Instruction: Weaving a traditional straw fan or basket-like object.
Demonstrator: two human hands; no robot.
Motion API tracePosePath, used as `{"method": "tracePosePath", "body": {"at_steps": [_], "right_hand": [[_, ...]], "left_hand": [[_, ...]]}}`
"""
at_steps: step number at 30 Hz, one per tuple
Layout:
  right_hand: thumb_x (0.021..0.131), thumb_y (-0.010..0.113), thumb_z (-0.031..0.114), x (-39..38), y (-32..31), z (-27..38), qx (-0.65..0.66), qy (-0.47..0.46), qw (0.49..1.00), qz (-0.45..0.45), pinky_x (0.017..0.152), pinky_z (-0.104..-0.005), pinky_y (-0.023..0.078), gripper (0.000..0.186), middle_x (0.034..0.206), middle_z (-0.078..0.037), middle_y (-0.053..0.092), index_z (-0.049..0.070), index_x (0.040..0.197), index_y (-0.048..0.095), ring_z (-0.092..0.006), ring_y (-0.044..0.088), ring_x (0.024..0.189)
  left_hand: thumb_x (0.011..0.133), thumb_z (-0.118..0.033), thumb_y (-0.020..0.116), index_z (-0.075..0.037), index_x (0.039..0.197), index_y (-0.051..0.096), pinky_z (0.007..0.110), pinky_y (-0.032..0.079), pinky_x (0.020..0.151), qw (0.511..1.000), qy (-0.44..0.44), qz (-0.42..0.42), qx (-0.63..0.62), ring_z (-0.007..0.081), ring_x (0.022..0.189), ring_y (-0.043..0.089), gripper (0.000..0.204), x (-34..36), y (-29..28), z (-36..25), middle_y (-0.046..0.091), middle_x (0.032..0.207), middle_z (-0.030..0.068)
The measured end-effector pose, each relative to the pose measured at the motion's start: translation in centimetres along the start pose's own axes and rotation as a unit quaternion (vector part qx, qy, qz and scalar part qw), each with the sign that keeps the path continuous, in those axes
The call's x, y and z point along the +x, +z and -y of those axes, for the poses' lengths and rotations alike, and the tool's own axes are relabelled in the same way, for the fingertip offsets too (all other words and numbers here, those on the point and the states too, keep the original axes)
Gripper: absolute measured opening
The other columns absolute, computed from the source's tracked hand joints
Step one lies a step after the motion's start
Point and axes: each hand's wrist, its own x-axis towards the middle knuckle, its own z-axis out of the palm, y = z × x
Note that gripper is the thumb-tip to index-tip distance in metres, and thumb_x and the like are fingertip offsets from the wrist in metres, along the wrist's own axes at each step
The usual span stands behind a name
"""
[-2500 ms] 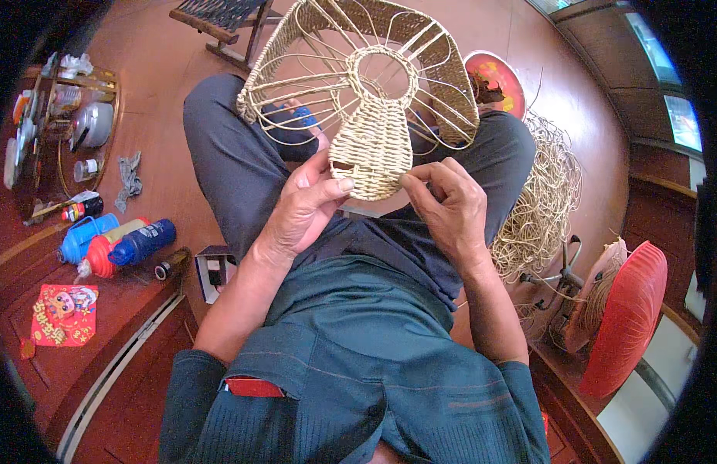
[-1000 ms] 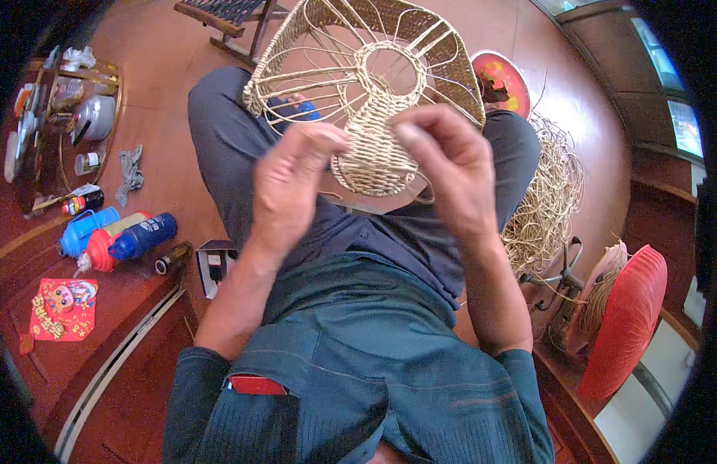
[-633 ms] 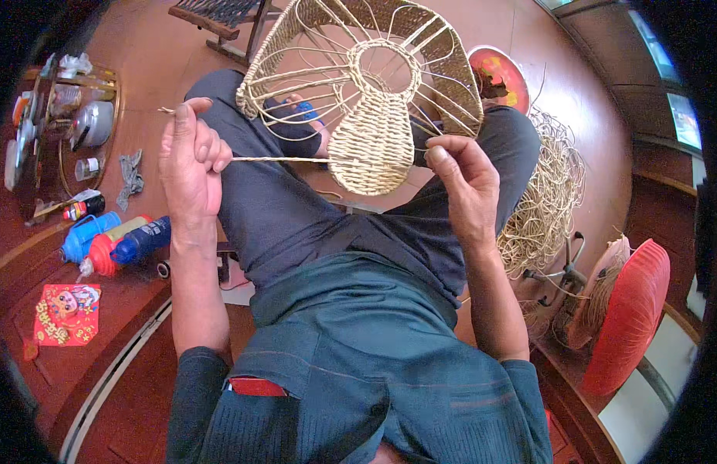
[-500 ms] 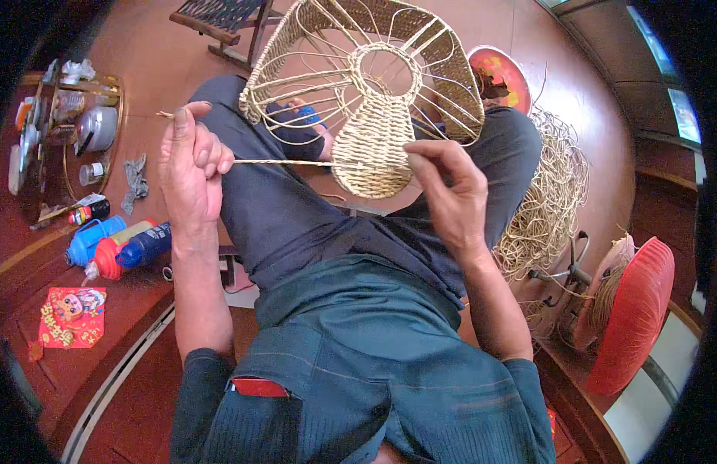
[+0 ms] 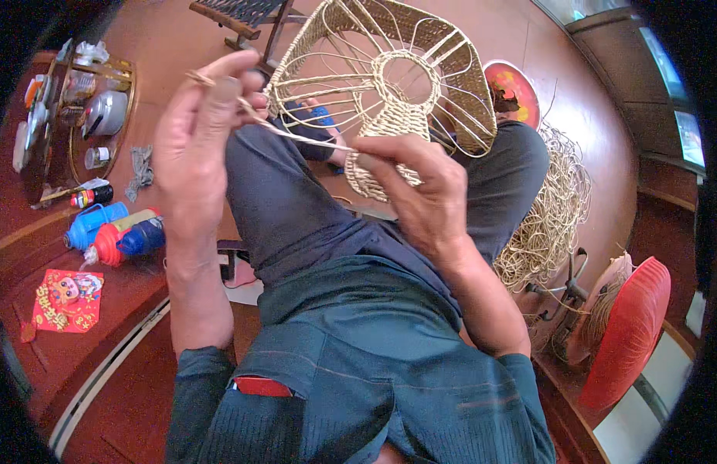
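Straight to the basket (image 5: 482,85), up at twelve o'clock beyond the lap, between the knees, with bare ribs fanning from a round woven ring (image 5: 381,77) and a woven wall curving round the far edge. Down from the ring toward six o'clock, into a close-woven panel (image 5: 366,179), half hidden behind the right hand (image 5: 360,155). Now along a pale strand (image 5: 304,141), slanting from ten o'clock toward four, from hand to hand, across the basket's left-hand ribs. Over at ten, in the left hand (image 5: 196,139), slightly blurred: pinching the strand between thumb and fingers, with a short end poking out past the thumb. Near the middle, in the right hand: thumb and forefinger pressed together on the strand, just in front of the panel. Beyond that grip, impossible to tell where the strand runs. Outward at three o'clock to a tangled heap of pale cane (image 5: 555,209) on the floor; between one and two, to a red basin (image 5: 531,87) with something dark in it; at four, to a red ribbed round cover (image 5: 629,332). Swinging to eleven for a wooden folding seat (image 5: 231,19), to ten for a metal kettle (image 5: 107,114) and a clear jar (image 5: 98,157), just below for a crumpled grey cloth (image 5: 140,172), to nine for bottles (image 5: 142,236) in blue and red, then lower for a red printed paper (image 5: 68,300).
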Motion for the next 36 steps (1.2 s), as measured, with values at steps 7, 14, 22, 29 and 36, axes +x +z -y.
{"method": "tracePosePath", "body": {"at_steps": [7, 14, 22, 29, 36], "right_hand": [[0.088, 0.082, 0.014, -2.3, -2.9, -2.2, -0.139, 0.039, 0.989, 0.044, 0.073, -0.0369, 0.054, 0.010, 0.086, -0.006, 0.075, 0.011, 0.095, 0.076, -0.0256, 0.071, 0.077], [0.088, 0.078, 0.010, -2.8, -3.4, -3.2, -0.164, -0.035, 0.982, 0.087, 0.077, -0.0424, 0.056, 0.013, 0.094, -0.009, 0.071, 0.011, 0.101, 0.076, -0.0300, 0.070, 0.088], [0.086, 0.073, 0.006, -2.3, -2.0, -2.5, -0.199, -0.093, 0.966, 0.135, 0.075, -0.0414, 0.056, 0.020, 0.093, -0.008, 0.066, 0.011, 0.106, 0.076, -0.0301, 0.068, 0.086], [0.086, 0.071, 0.008, -1.7, -2.1, -2.5, -0.259, -0.140, 0.942, 0.159, 0.078, -0.0415, 0.055, 0.024, 0.093, -0.007, 0.062, 0.014, 0.109, 0.074, -0.0278, 0.066, 0.087], [0.088, 0.069, 0.007, -2.0, -1.7, -2.2, -0.243, -0.098, 0.951, 0.167, 0.079, -0.0426, 0.055, 0.021, 0.095, -0.009, 0.062, 0.013, 0.108, 0.074, -0.0305, 0.067, 0.088]], "left_hand": [[0.106, -0.020, 0.070, 0.000, 0.132, 0.065, 0.025, 0.053, 0.085, 0.994, -0.078, -0.066, 0.041, 0.0080, 0.095, 0.062, 0.033, -3.3, 1.9, 6.1, 0.067, 0.110, 0.0027], [0.107, -0.014, 0.065, 0.000, 0.121, 0.070, 0.026, 0.055, 0.083, 0.984, -0.167, 0.058, 0.035, 0.0093, 0.091, 0.065, 0.021, -5.0, 3.3, 6.5, 0.070, 0.104, 0.0024], [0.106, -0.007, 0.063, 0.002, 0.121, 0.069, 0.029, 0.058, 0.089, 0.968, -0.230, 0.076, -0.070, 0.0102, 0.094, 0.068, 0.018, -6.7, 5.8, 9.3, 0.072, 0.107, 0.0038], [0.103, -0.004, 0.065, 0.002, 0.140, 0.055, 0.032, 0.055, 0.100, 0.947, -0.238, 0.082, -0.201, 0.0160, 0.114, 0.068, 0.039, -6.2, 6.7, 9.4, 0.071, 0.126, 0.0098], [0.101, -0.002, 0.066, 0.002, 0.139, 0.056, 0.030, 0.054, 0.102, 0.937, -0.236, 0.054, -0.252, 0.0163, 0.117, 0.068, 0.039, -6.6, 7.3, 10.4, 0.072, 0.128, 0.0116]]}}
